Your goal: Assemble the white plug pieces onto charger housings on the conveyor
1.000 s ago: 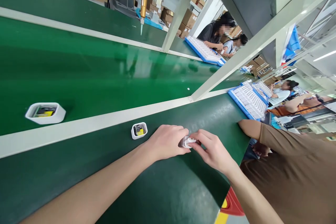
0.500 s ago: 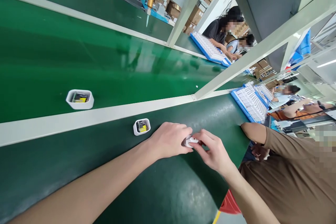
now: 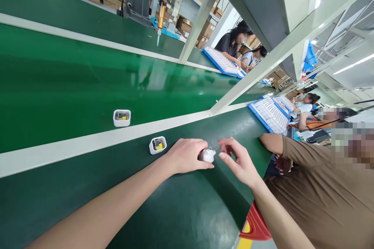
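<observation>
White plug is gripped by the left hand, maybe for steadiness; the right hand holds nothing, fingers apart.

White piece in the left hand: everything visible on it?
The white piece is small and blocky, apparently smooth plastic, with thin, metal-looking prongs on the side toward the right hand. The left hand grips it, hiding its other end. The right hand is apart from it. Whether it touches the green bench I can't tell.
</observation>
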The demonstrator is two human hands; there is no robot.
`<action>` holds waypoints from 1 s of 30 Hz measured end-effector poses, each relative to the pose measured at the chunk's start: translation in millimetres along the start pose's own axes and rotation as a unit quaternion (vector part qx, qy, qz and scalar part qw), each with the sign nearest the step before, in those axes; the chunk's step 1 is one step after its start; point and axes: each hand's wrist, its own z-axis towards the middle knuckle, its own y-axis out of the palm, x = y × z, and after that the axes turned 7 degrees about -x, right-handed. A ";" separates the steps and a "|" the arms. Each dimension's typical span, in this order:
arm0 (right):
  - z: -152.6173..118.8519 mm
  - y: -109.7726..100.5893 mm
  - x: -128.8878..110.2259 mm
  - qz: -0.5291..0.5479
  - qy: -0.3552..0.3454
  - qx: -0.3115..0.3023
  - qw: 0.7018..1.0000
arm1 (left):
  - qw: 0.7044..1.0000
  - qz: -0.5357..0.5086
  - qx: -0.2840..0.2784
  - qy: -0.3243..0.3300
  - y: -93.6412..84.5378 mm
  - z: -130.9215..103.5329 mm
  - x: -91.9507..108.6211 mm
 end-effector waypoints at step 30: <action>1.8 -3.9 -3.8 0.248 0.043 -0.038 0.967 | 0.999 0.017 -0.029 -0.020 8.7 0.8 8.1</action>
